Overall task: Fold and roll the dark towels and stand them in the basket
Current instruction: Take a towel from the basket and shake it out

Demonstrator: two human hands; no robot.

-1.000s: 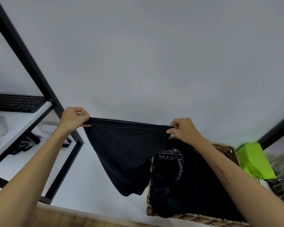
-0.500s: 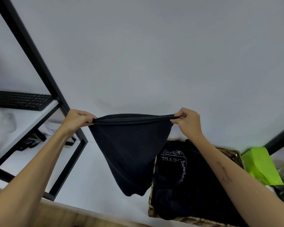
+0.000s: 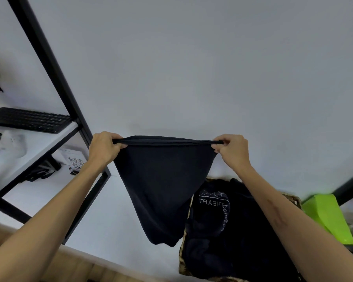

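Note:
A dark towel [image 3: 163, 184] hangs in the air in front of the wall, stretched by its top edge. My left hand [image 3: 104, 147] grips the left corner of that edge. My right hand [image 3: 232, 149] pinches the right corner. The towel tapers to a point that dangles just left of the wicker basket [image 3: 184, 259]. Inside the basket lies more dark cloth [image 3: 222, 231] with white lettering on it. My right forearm crosses over the basket and hides part of it.
A black metal shelf frame [image 3: 55, 78] stands at the left with a black keyboard [image 3: 29, 120] and a white object [image 3: 12, 143] on its white shelf. A bright green bag [image 3: 328, 216] sits right of the basket. A wooden edge runs along the bottom left.
Both hands have risen with the towel and pulled its top edge taut and level. The towel's hanging point now sits higher against the basket.

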